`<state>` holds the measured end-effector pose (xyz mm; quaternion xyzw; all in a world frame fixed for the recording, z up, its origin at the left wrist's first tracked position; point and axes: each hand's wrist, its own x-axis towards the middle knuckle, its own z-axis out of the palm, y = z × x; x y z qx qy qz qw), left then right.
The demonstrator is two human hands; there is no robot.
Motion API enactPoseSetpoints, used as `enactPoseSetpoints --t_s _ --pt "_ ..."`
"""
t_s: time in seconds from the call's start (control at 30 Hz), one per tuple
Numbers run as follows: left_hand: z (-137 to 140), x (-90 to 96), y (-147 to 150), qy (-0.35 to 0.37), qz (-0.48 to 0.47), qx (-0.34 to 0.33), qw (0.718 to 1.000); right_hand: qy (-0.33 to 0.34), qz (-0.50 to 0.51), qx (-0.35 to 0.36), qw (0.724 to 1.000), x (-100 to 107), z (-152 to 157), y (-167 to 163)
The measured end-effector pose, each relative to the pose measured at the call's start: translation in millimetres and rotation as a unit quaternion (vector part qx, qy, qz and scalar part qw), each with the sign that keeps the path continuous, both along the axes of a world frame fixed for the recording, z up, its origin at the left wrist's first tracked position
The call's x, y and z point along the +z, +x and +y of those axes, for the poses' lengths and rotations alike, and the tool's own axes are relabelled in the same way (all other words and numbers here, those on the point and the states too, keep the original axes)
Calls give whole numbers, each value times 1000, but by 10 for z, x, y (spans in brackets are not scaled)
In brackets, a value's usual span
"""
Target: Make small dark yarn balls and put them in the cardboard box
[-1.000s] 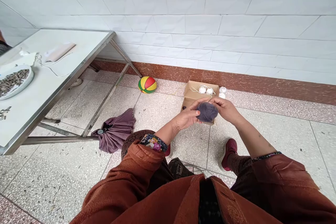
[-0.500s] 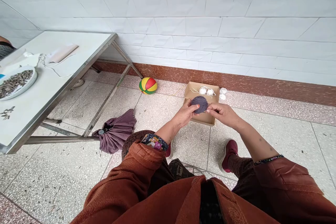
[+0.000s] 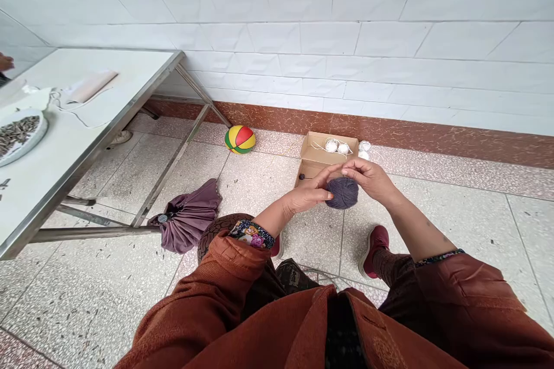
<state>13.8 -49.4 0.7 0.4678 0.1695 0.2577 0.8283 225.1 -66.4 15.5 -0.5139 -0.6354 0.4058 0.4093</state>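
A dark purple-grey ball of yarn (image 3: 342, 193) is between my hands, in front of the cardboard box. My left hand (image 3: 312, 191) holds its left side, thumb on the front and fingers behind the top. At the upper right of the ball, my right hand (image 3: 370, 177) is closed in a pinch, its fingertips close to those of my left hand. Whatever thin thing it pinches is too small to make out. Behind my hands, the open cardboard box (image 3: 310, 149) holds white yarn balls (image 3: 336, 146) with loose strands. A small dark lump (image 3: 302, 176) lies in its left part.
More white balls (image 3: 364, 147) lie right of the box by the wall. A coloured ball (image 3: 240, 139) and a folded purple umbrella (image 3: 190, 216) are on the floor. To the left stands a metal-framed table (image 3: 142, 78) bearing a bowl of seeds (image 3: 21, 132). Another person's hand (image 3: 6, 62) shows far left.
The yarn ball has come down and slightly right, closer to me, and turned. My left fingers have spread over its top. My right hand has risen from its side to its upper edge.
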Motion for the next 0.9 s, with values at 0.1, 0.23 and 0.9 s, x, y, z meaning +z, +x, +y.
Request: enactPoseSetpoints --t_s 0.1,0.23,0.9 --pt "-22 68 -14 -53 -26 -19 998 -14 4 11 1000 -51 8 -9" --pt "-14 111 -26 -109 -58 -4 992 -11 -26 4 1000 -86 3 -16" --pt "98 -19 0 68 195 112 972 55 -41 45 997 101 -117 17"
